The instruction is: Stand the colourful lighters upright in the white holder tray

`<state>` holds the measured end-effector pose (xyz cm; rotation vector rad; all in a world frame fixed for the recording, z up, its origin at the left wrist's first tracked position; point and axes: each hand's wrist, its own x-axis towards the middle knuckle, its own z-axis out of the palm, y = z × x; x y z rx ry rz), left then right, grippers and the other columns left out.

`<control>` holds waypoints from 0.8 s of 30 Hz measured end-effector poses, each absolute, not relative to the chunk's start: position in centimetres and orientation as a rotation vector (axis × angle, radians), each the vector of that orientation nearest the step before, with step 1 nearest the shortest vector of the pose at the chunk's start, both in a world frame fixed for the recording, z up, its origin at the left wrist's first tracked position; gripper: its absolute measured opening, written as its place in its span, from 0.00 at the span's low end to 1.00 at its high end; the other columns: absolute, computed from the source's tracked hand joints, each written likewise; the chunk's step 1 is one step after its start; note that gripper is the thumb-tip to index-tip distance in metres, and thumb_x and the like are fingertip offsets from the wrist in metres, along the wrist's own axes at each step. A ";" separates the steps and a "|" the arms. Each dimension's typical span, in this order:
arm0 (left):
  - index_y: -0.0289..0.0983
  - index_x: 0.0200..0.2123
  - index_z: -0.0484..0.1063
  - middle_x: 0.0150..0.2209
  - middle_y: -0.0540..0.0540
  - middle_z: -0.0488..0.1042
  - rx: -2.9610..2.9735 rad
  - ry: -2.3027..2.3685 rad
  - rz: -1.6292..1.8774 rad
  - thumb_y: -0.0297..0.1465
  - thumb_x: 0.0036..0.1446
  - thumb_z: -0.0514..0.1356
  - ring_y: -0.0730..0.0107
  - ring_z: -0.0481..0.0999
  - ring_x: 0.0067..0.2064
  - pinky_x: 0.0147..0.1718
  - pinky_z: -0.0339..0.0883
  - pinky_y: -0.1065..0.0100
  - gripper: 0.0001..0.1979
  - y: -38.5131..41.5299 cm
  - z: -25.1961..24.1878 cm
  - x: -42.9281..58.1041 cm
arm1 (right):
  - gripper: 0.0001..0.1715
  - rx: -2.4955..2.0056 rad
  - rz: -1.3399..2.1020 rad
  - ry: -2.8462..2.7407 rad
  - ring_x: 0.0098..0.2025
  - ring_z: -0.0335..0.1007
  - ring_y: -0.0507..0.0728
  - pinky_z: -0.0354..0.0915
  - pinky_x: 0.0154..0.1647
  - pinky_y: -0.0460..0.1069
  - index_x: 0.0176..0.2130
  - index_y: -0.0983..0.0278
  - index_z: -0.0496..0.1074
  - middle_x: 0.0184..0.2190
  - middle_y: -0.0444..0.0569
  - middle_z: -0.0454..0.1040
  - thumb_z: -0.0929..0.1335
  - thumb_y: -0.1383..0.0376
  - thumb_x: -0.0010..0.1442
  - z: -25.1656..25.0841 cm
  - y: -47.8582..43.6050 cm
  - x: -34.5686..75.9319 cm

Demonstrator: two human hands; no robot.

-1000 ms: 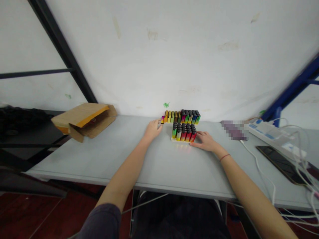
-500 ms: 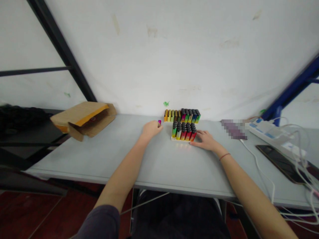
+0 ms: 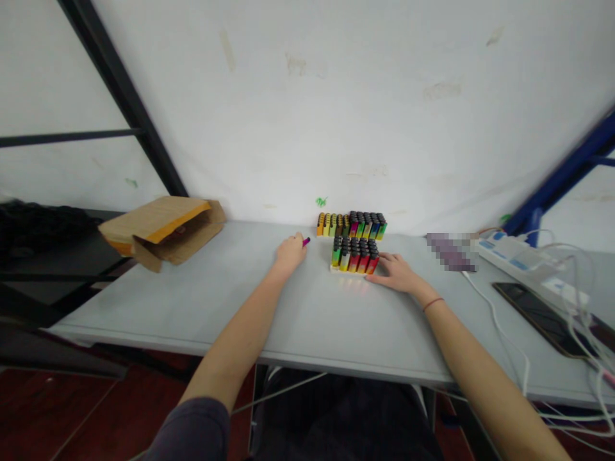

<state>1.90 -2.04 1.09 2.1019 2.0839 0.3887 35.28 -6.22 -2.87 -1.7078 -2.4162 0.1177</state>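
My left hand [image 3: 291, 251] is closed round a purple lighter [image 3: 306, 241], whose dark end sticks out to the right past the fingers. To its right stands a white tray [image 3: 348, 271] packed with upright lighters [image 3: 353, 259], green, white and red with black tops. My right hand [image 3: 396, 273] rests at the right side of this tray, thumb near its front corner and fingers apart behind. Behind the tray, near the wall, are two more groups of upright lighters, one yellow to brown [image 3: 333, 225] and one multicoloured [image 3: 368, 225].
An open brown cardboard box [image 3: 163, 224] lies at the left of the grey table [image 3: 192, 307]. On the right are a blurred-out phone [image 3: 451, 251], a dark phone [image 3: 541, 314], a white power strip [image 3: 533, 266] and tangled white cables.
The purple lighter has tipped from roughly upright to nearly level in my left hand, which has turned slightly. My right hand stays beside the tray.
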 end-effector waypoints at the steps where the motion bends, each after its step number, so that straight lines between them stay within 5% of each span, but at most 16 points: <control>1: 0.35 0.56 0.69 0.52 0.29 0.80 2.057 2.058 0.466 0.30 0.71 0.54 0.47 0.81 0.55 0.52 0.71 0.57 0.13 -1.9 1.0 1.9 | 0.47 -1.705 0.115 -2.413 0.67 0.68 0.78 0.66 0.67 0.67 0.68 0.63 0.73 0.68 0.62 0.72 0.68 0.36 0.65 -2.9 -6.2 35.3; 5: 0.39 0.49 0.65 0.35 0.45 0.78 1.729 1.720 0.956 0.30 0.69 0.58 0.62 0.79 0.37 0.42 0.70 0.64 0.08 -1.0 0.4 2.8 | 0.47 -1.709 0.121 -2.408 0.67 0.67 0.77 0.65 0.68 0.67 0.68 0.63 0.73 0.69 0.62 0.72 0.69 0.36 0.64 -2.9 -6.2 35.3; 9: 0.41 0.40 0.63 0.23 0.58 0.62 1.249 1.319 1.150 0.33 0.69 0.55 0.74 0.62 0.21 0.26 0.60 0.74 0.03 -0.7 0.4 4.6 | 0.48 -1.718 0.139 -2.405 0.68 0.67 0.78 0.65 0.68 0.67 0.67 0.65 0.73 0.69 0.63 0.71 0.69 0.36 0.64 -2.8 -6.2 35.2; 12: 0.40 0.32 0.64 0.20 0.58 0.57 1.053 1.091 1.190 0.47 0.73 0.49 0.77 0.56 0.19 0.20 0.54 0.74 0.20 -1.1 0.7 5.5 | 0.48 -1.696 0.138 -2.413 0.67 0.67 0.78 0.64 0.68 0.67 0.68 0.65 0.73 0.69 0.64 0.72 0.69 0.36 0.64 -2.8 -6.2 35.2; 16: 0.41 0.25 0.56 0.18 0.56 0.57 0.899 0.951 1.336 0.65 0.66 0.46 0.78 0.55 0.17 0.18 0.52 0.74 0.34 -1.8 1.0 5.8 | 0.48 -1.692 0.133 -2.413 0.67 0.67 0.78 0.65 0.68 0.67 0.68 0.65 0.73 0.69 0.64 0.72 0.69 0.36 0.64 -2.8 -6.2 35.2; 24: 0.42 0.25 0.54 0.15 0.59 0.47 0.793 0.963 1.279 0.60 0.67 0.46 0.80 0.44 0.13 0.15 0.38 0.74 0.30 -2.2 0.3 6.0 | 0.50 -1.747 0.173 -2.406 0.69 0.65 0.78 0.64 0.69 0.65 0.69 0.69 0.71 0.69 0.65 0.70 0.69 0.36 0.65 -2.3 -6.5 34.9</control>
